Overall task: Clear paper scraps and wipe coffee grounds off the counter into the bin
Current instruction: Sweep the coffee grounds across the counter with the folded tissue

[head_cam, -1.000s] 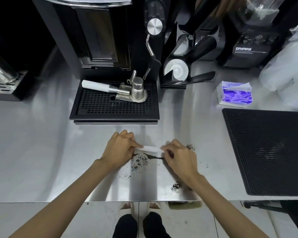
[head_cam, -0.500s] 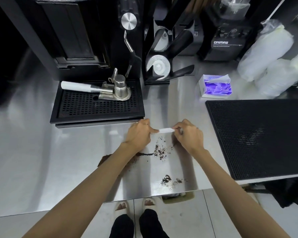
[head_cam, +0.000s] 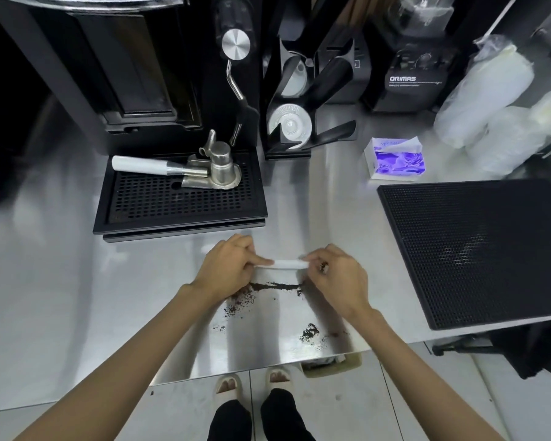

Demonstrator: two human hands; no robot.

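My left hand and my right hand each pinch one end of a folded white paper strip, held level just above the steel counter. Below the strip lies a dark line of coffee grounds. More grounds are scattered lower left, and a small pile sits near the front edge. A few grounds cling to my right fingers. Part of a beige bin shows below the counter's edge; its inside is mostly hidden.
A black drip tray with a portafilter stands behind my hands, under the espresso machine. A black rubber mat lies to the right. A purple tissue pack, grinder, blender and plastic bags line the back.
The paper strip, held by both hands, has stayed just behind the grounds, which have been drawn from a loose scatter into a thin dark line. The camera view shifted.
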